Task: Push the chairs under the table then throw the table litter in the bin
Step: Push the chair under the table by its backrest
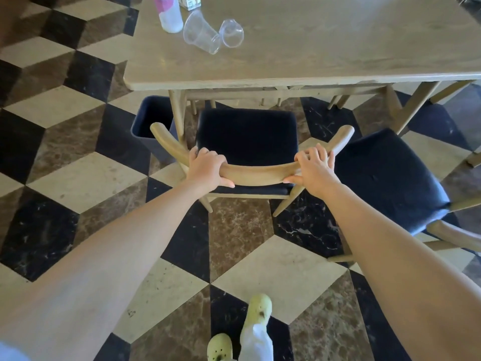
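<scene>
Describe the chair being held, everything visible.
The chair has a light wooden frame, splayed legs, a curved backrest rail with upturned ends and a dark padded seat. It stands upright before the table, seat not yet under it. Left hand and right hand grip the rail. A bin stands beside it.

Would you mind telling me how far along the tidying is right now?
Nothing looks finished yet. In hand: the left hand and right hand grip the backrest of the middle chair, whose seat is outside the table. Left to do: the second chair is also out, and the two cups, bottle and carton must go into the bin.
</scene>
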